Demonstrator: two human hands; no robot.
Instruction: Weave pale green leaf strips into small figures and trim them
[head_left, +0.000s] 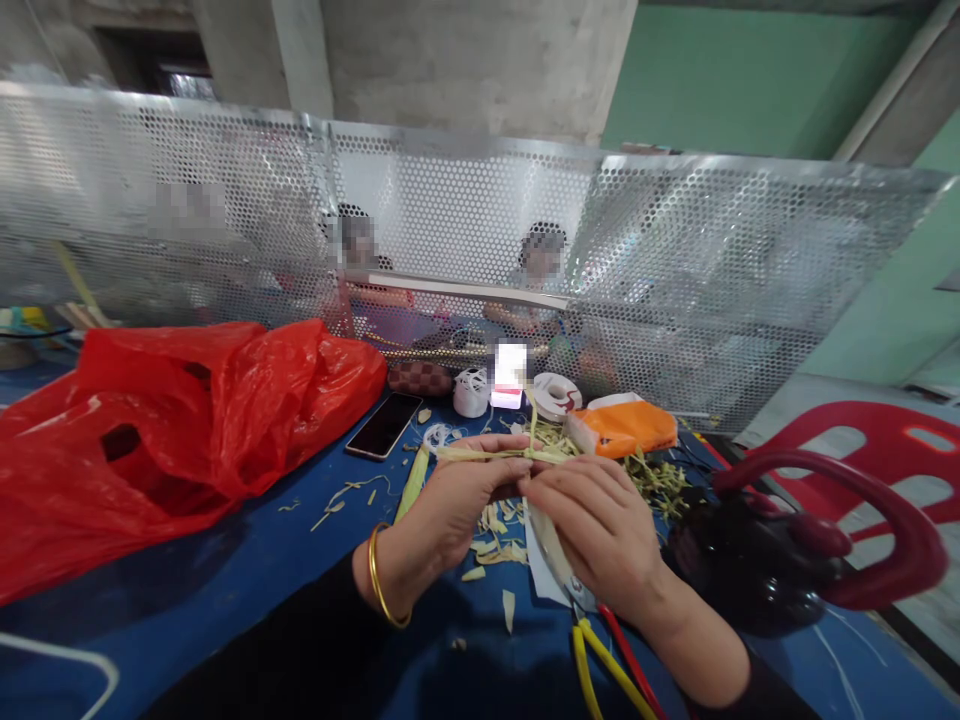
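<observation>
Leaf strip [480, 454] lies crosswise above the blue table [247, 560], long axis left to right, free end pointing left past the left hand [457, 512]. Both hands are closed on it, fingertips meeting where an upright strip [533, 420] crosses it; the right hand [600, 530] pinches from the right, equally near that crossing

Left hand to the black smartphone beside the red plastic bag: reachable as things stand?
Probably yes: the black smartphone lies uncovered on the blue table just ahead of the left hand, only scraps between. But its fingers are busy pinching pale straw strips with the right hand.
</observation>
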